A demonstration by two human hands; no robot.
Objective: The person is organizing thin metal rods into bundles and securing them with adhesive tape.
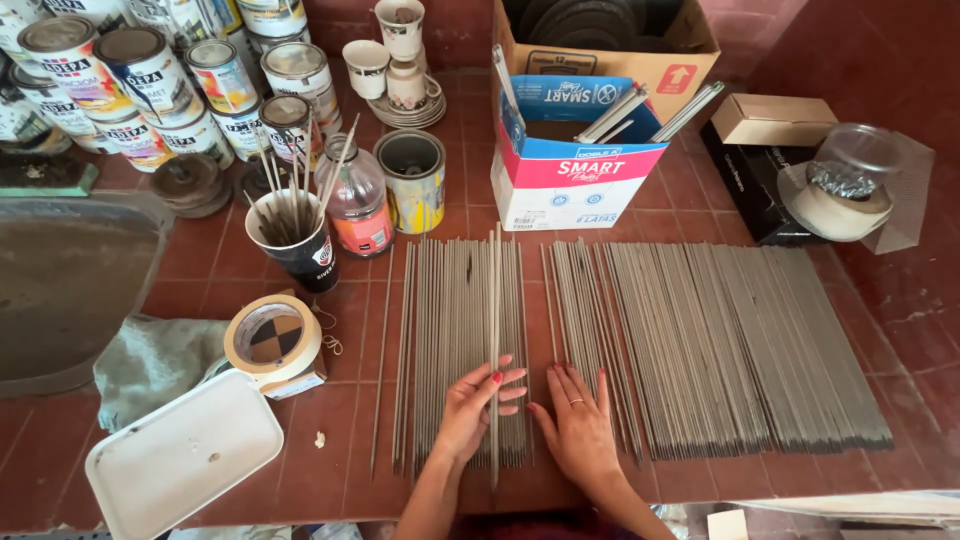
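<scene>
Sticks (700, 340) in rows cover red tile floor (900, 290) beside paint cans (140, 75).

Home craft or paint workshop. Red-tiled surface (820, 30) crowded with paint cans (150, 80), many used and paint-smeared. Cup of thin sticks (295, 235), roll of masking tape (272, 338), white plastic tray (185, 450), rag (150, 365), plastic bottle (357, 200). Cardboard boxes (580, 150) of supplies, long rows of thin grey rods (700, 340) laid out flat. Stacked cups and saucers (400, 70) at the back suggest a domestic setting, not a factory.
</scene>
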